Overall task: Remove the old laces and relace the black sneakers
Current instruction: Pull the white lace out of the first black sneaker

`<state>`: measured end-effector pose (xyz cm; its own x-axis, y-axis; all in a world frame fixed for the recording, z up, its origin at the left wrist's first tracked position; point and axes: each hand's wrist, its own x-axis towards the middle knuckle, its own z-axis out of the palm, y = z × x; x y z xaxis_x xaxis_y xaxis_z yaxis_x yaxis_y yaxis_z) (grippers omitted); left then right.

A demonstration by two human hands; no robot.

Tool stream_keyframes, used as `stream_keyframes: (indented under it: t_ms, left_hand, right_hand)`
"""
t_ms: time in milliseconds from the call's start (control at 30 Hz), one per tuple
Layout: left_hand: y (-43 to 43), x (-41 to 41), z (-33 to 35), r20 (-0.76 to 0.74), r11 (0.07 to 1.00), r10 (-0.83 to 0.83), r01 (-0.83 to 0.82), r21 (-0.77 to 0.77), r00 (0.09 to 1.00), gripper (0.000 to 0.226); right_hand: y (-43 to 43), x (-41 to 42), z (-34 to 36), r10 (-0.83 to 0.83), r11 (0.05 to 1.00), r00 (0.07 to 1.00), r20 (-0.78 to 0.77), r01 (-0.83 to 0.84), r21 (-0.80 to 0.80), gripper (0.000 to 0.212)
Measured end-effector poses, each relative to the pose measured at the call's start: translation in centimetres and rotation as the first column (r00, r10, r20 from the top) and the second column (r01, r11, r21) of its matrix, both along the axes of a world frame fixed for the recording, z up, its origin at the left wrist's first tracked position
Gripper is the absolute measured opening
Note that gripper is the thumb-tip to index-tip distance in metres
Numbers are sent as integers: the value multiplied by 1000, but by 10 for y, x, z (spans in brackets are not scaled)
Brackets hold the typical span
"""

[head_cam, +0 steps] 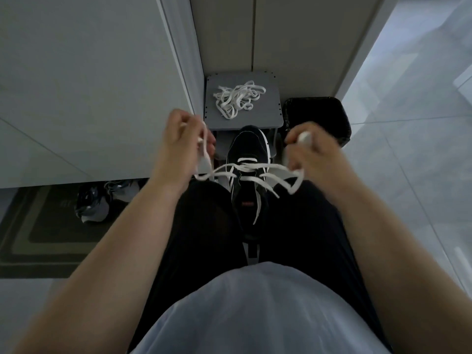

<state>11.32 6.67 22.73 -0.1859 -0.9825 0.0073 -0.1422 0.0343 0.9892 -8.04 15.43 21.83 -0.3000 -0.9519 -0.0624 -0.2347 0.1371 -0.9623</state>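
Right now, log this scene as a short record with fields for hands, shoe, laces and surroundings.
left hand: pinches one end of the white lace
right hand: grips the other end
black sneaker: between the person's legs, toe pointing away
white lace: crossed through the eyelets, ends held out sideways
loose laces: white heap on the grey stool
black basket: beside the stool

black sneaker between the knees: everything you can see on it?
The black sneaker has white side stripes, a white sole edge and a small reddish label on the tongue. It sits between the person's legs, toe pointing away toward the grey stool. A flat white lace crosses its eyelets loosely; the left hand and right hand each grip one side of it.
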Motion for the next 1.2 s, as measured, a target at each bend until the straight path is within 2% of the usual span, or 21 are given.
stream_keyframes:
  t_ms: [67,133,233,333,400,467,500,567,633,700,733,767,800,833,867,900,967,1033,1067,1133,1200]
  left_hand:
    - [4,-6,-17,201,990,-143,144,12,969,5]
    - [8,-8,-38,377,962,-256,273,11,890,12]
    - [13,-9,-61,600,944,-275,329,20,751,5]
    - [14,-8,-70,675,950,-241,312,17,697,9]
    - [12,-8,-68,700,946,-222,324,-13,678,12]
    - [9,-5,-60,664,956,-164,285,-76,729,9]
    - [7,-3,-55,623,963,-112,239,-124,774,11]
    - [6,2,-45,498,968,-16,139,-211,867,22]
    - [9,7,-35,347,968,8,80,-239,938,27]
    - [14,9,-26,183,965,3,45,-257,983,24]
    - [16,9,-21,124,964,-6,38,-263,992,21]
    - [18,8,-17,108,963,-26,53,-264,994,20]
    - [19,7,-15,141,961,-58,94,-259,988,20]
    - [20,4,-14,218,955,-104,159,-251,970,21]
    - [22,1,-14,321,940,-160,244,-241,933,20]
    - [24,-2,-17,440,912,-223,346,-221,870,17]
    - [28,-7,-27,680,823,-317,548,-149,662,10]
    - [30,-8,-39,826,754,-321,653,-73,463,11]
    - [29,-7,-41,861,751,-307,659,-43,406,15]
    - [24,-5,-38,877,773,-295,634,-14,378,31]
    - [15,-7,-33,828,821,-294,569,-37,478,42]
  right_hand:
    - [-3,9,-19,141,980,932,-334,-84,181,10]
    - [-2,16,-33,199,967,855,-478,-94,235,8]
    - [-3,22,-46,152,968,823,-548,-13,249,18]
    - [-4,23,-50,123,974,833,-540,4,228,22]
    - [-1,23,-42,-19,988,933,-360,73,138,18]
    - [3,21,-28,-172,985,985,-2,172,26,22]
    - [6,18,-21,-180,979,954,238,197,-51,26]
    - [13,7,-9,-34,965,791,611,185,-186,26]
    - [20,-3,0,59,964,723,689,139,-228,25]
    - [23,-8,-1,4,981,811,585,110,-159,23]
    - [23,-9,-5,-43,992,901,432,90,-87,19]
    - [23,-8,-10,-61,998,979,196,61,6,16]
    - [22,-7,-17,-22,995,998,-62,28,100,15]
    - [21,-5,-22,61,985,969,-239,-19,173,14]
    - [20,-3,-25,141,976,935,-326,-77,203,10]
    - [19,1,-26,209,968,913,-349,-143,205,7]
    - [15,5,-26,319,943,864,-389,-249,221,3]
    - [9,4,-29,395,913,782,-481,-278,297,9]
    - [4,2,-31,402,908,766,-502,-263,327,15]
    - [-6,0,-33,350,926,806,-478,-220,307,29]
    - [-17,2,-38,291,951,828,-480,-193,244,38]
